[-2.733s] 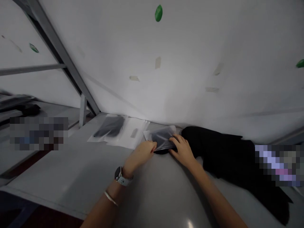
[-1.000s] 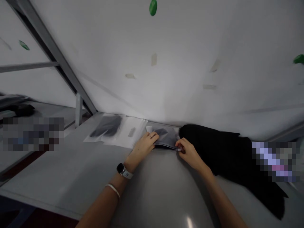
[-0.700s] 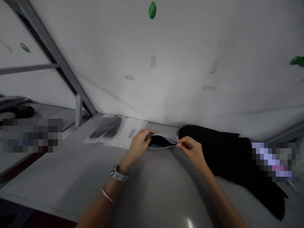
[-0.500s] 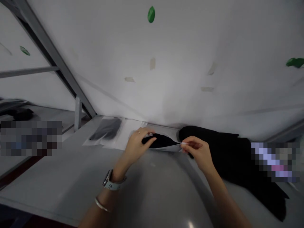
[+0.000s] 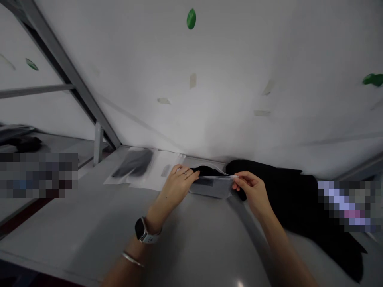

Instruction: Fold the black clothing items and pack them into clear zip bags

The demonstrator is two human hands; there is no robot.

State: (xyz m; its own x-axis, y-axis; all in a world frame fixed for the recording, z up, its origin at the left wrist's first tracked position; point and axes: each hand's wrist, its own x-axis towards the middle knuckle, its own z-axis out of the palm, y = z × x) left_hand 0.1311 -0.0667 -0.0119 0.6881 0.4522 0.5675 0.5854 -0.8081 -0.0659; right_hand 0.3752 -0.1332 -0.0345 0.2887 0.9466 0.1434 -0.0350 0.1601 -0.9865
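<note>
A frosted plastic zip bag (image 5: 214,189) is held up above the table, its mouth gaping and its far edge bowed away. Black folded cloth (image 5: 205,171) shows inside it. At the bag's left end, my left hand (image 5: 181,177) is closed on the mouth edge, fingers curled over the rim. My right hand (image 5: 249,184) pinches the white zip slider or corner at the right end; which of the two is hard to tell. Just beyond the right hand lies a heap of black cloth (image 5: 287,195).
Flat frosted bags (image 5: 149,179) lie at the back left, one with a dark item (image 5: 133,163) inside. A white wall (image 5: 221,131) rises behind the grey table (image 5: 98,223). Metal framing (image 5: 72,75) stands on the left. Blurred-out patches cover both sides.
My left hand has turned over and closed on the bag's edge, where its fingers were spread in the mouth. The bag's front now faces me more. My right hand keeps its pinch.
</note>
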